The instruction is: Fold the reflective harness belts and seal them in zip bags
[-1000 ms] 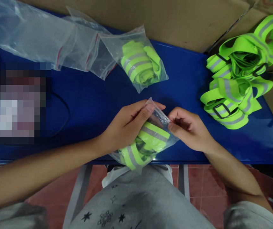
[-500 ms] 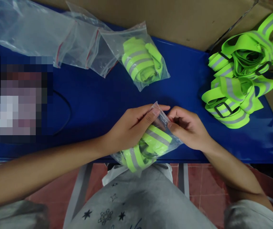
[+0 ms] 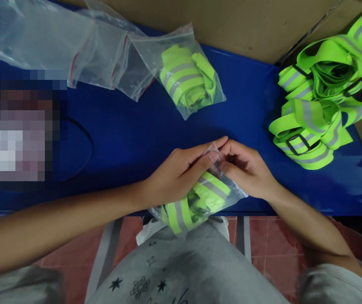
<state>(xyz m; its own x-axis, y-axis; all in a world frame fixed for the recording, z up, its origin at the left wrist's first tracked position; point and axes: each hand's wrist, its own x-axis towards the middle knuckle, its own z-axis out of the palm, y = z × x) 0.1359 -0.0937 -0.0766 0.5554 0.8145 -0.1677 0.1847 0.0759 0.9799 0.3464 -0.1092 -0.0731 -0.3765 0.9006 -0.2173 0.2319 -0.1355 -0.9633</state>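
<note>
At the table's front edge, both my hands hold a clear zip bag (image 3: 236, 190) by its top edge. Inside it lies a folded neon-yellow reflective strap (image 3: 214, 192) with grey stripes. My left hand (image 3: 183, 173) pinches the bag's mouth between thumb and fingers, its palm over part of the strap. My right hand (image 3: 247, 169) grips the same edge with thumb and curled index finger, close beside the left fingertips. The bag's far corner hangs over the table edge near my shirt.
A filled bag with a rolled strap (image 3: 187, 80) lies farther back on the blue table (image 3: 114, 139). Flat clear zip bags (image 3: 101, 55) overlap at the back left. Loose reflective straps with black buckles (image 3: 310, 126) are heaped at the right. A cardboard surface (image 3: 247, 29) stands behind.
My left hand has slid slightly right along the bag's mouth, so its fingertips now meet my right hand. The bag has shifted a little to the right with them.
</note>
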